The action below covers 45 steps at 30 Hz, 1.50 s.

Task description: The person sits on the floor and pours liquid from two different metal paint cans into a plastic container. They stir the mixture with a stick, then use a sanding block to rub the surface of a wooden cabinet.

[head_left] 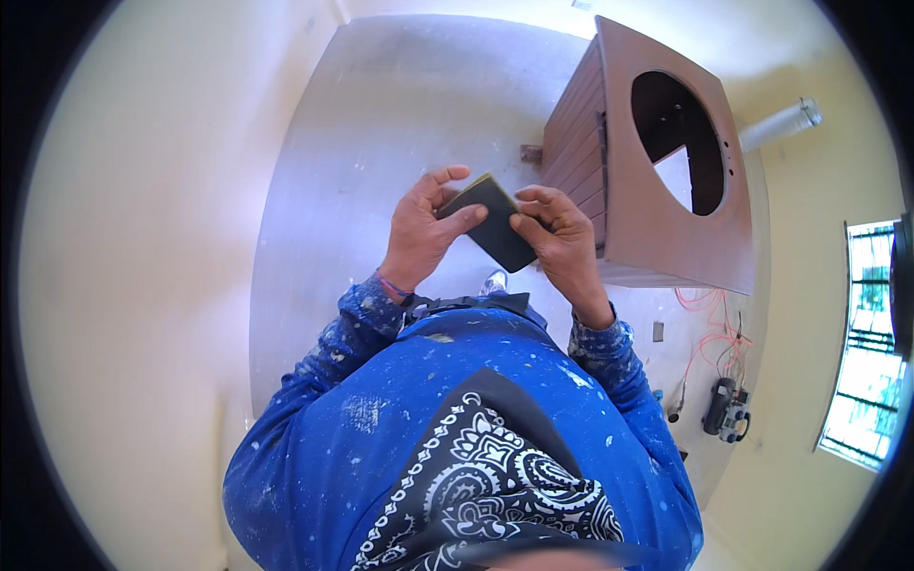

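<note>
A dark, squarish piece of folded sandpaper (497,232) with a thin yellowish edge is held up in front of my body. My left hand (426,221) grips its left side, thumb pressed on the dark face and fingers curled behind. On the opposite side, my right hand (562,238) pinches the edge between thumb and bent fingers. What the fingers do behind the sheet is hidden. Both sleeves are blue and spattered with pale paint.
Right of my hands stands a large brown cabinet (666,228) with a big oval opening and slatted side. Behind it leans a clear-wrapped roll (785,124). An air compressor (728,409) and orange hose (709,357) lie on the floor, near a barred window (862,352).
</note>
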{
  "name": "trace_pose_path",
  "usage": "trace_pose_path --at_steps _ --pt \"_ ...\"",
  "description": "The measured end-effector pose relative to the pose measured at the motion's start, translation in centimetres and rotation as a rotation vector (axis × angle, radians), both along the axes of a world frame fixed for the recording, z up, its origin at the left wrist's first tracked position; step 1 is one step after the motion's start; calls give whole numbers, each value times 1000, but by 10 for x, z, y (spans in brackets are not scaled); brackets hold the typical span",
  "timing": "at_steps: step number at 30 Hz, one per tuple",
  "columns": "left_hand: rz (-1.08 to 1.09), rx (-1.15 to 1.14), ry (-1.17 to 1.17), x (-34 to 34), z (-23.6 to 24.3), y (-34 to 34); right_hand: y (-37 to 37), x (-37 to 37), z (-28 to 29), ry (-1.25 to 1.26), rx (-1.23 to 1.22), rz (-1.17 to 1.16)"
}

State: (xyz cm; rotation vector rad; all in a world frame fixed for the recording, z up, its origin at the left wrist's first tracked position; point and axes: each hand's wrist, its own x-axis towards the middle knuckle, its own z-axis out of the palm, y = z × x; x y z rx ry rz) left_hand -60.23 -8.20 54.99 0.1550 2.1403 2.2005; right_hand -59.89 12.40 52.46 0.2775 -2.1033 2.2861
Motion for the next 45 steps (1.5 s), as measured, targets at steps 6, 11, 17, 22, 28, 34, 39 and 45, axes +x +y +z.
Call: trace_pose_path --at_steps 6,11,17,22,28,34,39,45 --pt "-39 -444 72 -9 -4 9 27 -12 -6 141 298 183" --pt "242 -242 154 0 -10 9 20 -6 -1 111 290 79" --pt "302 -177 180 2 -6 19 31 -2 4 -92 12 65" --pt "135 52 -48 4 2 35 62 -9 0 90 105 141" --pt "-150 24 -52 -70 6 62 95 -24 1 -5 -151 -1" --pt "-364 -227 -42 -88 2 47 97 -19 -12 -88 -219 -33" --pt "-497 -345 -105 -84 3 44 98 -4 -26 -11 72 -43" --pt "-530 -337 -170 -75 4 23 82 5 -21 -77 80 -54"
